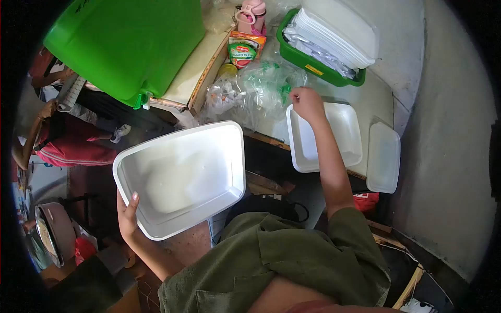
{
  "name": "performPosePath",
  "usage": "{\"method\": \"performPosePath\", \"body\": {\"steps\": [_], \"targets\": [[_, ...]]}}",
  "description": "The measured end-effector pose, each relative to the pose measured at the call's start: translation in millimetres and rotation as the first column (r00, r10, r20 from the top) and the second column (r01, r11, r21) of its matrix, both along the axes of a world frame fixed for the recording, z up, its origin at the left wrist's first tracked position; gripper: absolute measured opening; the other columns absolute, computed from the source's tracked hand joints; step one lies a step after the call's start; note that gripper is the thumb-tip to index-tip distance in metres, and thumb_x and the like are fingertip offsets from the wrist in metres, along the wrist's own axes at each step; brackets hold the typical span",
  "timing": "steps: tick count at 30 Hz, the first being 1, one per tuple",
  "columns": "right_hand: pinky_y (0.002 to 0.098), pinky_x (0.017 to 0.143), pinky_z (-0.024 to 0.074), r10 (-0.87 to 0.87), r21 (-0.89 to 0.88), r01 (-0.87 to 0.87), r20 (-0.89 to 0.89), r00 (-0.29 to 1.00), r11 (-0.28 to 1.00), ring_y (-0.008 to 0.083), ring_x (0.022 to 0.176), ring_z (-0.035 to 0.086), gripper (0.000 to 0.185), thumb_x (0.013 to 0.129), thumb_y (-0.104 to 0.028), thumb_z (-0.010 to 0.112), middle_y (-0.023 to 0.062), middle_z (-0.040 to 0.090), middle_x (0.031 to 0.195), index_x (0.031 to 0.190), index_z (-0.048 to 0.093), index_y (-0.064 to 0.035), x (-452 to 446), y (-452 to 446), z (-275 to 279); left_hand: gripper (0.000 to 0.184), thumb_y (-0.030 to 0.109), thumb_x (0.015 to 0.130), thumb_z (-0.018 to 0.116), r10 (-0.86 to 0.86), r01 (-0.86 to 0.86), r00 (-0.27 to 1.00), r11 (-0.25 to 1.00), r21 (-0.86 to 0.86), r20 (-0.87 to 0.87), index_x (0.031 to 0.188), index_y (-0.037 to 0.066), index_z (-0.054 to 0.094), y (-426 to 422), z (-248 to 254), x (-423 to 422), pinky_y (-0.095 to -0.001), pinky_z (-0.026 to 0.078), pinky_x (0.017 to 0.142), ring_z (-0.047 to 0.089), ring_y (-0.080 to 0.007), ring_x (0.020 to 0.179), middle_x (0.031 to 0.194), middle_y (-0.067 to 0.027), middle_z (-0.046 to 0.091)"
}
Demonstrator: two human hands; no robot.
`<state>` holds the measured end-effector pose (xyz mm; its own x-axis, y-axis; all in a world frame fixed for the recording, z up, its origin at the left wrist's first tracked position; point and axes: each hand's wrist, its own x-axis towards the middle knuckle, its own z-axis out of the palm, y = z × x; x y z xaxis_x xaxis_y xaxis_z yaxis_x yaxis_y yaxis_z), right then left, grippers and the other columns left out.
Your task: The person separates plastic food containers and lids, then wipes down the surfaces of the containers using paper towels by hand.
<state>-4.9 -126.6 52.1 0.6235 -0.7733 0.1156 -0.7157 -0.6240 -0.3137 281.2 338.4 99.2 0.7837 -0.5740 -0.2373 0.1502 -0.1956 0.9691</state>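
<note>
A large white rectangular tub (pixel 190 172) tilts in my left hand (pixel 128 211), whose thumb lies over its rim and whose fingers pass behind its wall. Over the upper edge of a second white tub (pixel 334 130), my right hand (pixel 307 103) is closed; whatever its fingers hold, if anything, is too small to make out. That second tub sits on the table, partly hidden by my right forearm. Clear plastic bags (pixel 261 94) lie just left of my right hand. To the right of the second tub is a translucent white lid (pixel 383 158).
A green bin (pixel 322 74) holds stacked white lids and plastic. Near it are a pink bottle (pixel 251 18) and a tomato paste pouch (pixel 241 53). A big green container with a tap (pixel 130 47) stands upper left. A person in red trousers (pixel 78 138) is at the left.
</note>
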Motion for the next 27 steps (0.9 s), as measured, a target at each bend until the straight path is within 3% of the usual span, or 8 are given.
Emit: {"method": "performPosePath", "body": {"steps": [3, 7, 10, 12, 19, 21, 27], "targets": [[0.0371, 0.07, 0.0516, 0.135, 0.053, -0.142, 0.129, 0.982, 0.988, 0.0289, 0.077, 0.065, 0.011, 0.077, -0.007, 0.062, 0.0124, 0.066, 0.09, 0.086, 0.068, -0.0061, 12.2, -13.7, -37.5, 0.076, 0.026, 0.078, 0.069, -0.005, 0.005, 1.0, 1.0, 0.012, -0.006, 0.139, -0.004, 0.034, 4.1, 2.6, -0.9, -0.0336, 0.029, 0.103, 0.046, -0.0239, 0.119, 0.13, -0.0151, 0.049], [0.0388, 0.071, 0.0506, 0.212, 0.138, -0.235, 0.167, 0.963, 0.962, 0.0297, 0.081, 0.064, 0.012, 0.075, -0.011, 0.064, 0.0109, 0.065, 0.09, 0.085, 0.068, -0.0067, 31.0, -20.4, -53.2, 0.075, 0.025, 0.079, 0.069, 0.024, -0.024, 1.0, 1.0, 0.016, -0.007, 0.139, -0.004, 0.035, 13.4, 2.8, -0.4, -0.0336, 0.03, 0.103, 0.046, -0.0237, 0.119, 0.129, -0.015, 0.05], [0.0422, 0.076, 0.0477, 0.188, 0.104, -0.19, 0.024, 0.982, 0.976, 0.0298, 0.084, 0.063, 0.014, 0.073, -0.016, 0.066, 0.0096, 0.063, 0.09, 0.085, 0.066, -0.0074, 39.2, -12.6, -45.5, 0.075, 0.025, 0.079, 0.069, 0.01, -0.01, 1.0, 1.0, 0.025, 0.009, 0.139, -0.005, 0.034, 13.3, 4.8, 0.3, -0.0337, 0.03, 0.103, 0.046, -0.0236, 0.118, 0.129, -0.015, 0.05], [0.0443, 0.084, 0.0441, 0.234, -0.161, -0.248, -0.103, 0.967, 0.955, 0.0275, 0.082, 0.064, 0.016, 0.073, -0.021, 0.066, 0.0075, 0.064, 0.085, 0.087, 0.068, -0.012, 39.2, -13.4, -56.3, 0.075, 0.025, 0.079, 0.069, 0.002, -0.002, 1.0, 1.0, 0.026, 0.002, 0.139, -0.005, 0.034, 11.5, 6.0, -0.8, -0.0337, 0.03, 0.103, 0.046, -0.0236, 0.118, 0.129, -0.015, 0.05], [0.0442, 0.083, 0.0394, 0.101, -0.056, -0.108, -0.116, 0.988, 0.993, 0.0249, 0.087, 0.063, 0.011, 0.075, -0.021, 0.063, 0.005, 0.065, 0.085, 0.082, 0.067, -0.0145, 49.2, -8.3, -51.7, 0.075, 0.024, 0.08, 0.068, 0.011, -0.012, 1.0, 1.0, -0.026, -0.025, 0.139, -0.005, 0.033, 10.0, 0.1, -1.1, -0.0335, 0.032, 0.102, 0.047, -0.0239, 0.118, 0.13, -0.0158, 0.049], [0.0433, 0.086, 0.0379, 0.089, -0.023, -0.099, -0.268, 0.959, 0.995, 0.0241, 0.088, 0.063, 0.012, 0.075, -0.021, 0.064, 0.0042, 0.065, 0.083, 0.083, 0.067, -0.014, 51.0, -8.8, -47.8, 0.076, 0.024, 0.08, 0.068, 0.022, -0.024, 0.999, 0.999, -0.033, -0.048, 0.14, -0.005, 0.032, 10.1, 0.6, -2.2, -0.0335, 0.032, 0.102, 0.047, -0.0239, 0.118, 0.13, -0.016, 0.049], [0.0445, 0.091, 0.034, 0.099, -0.123, -0.139, -0.286, 0.953, 0.983, 0.0222, 0.101, 0.059, 0.016, 0.072, -0.019, 0.066, 0.0058, 0.063, 0.099, 0.086, 0.069, -0.0132, 60.2, -9.1, -61.2, 0.078, 0.026, 0.079, 0.069, 0.016, -0.017, 0.999, 0.999, -0.028, -0.028, 0.14, -0.005, 0.032, 14.4, -4.9, -0.4, -0.0341, 0.031, 0.103, 0.046, -0.025, 0.12, 0.131, -0.0169, 0.048]]}}
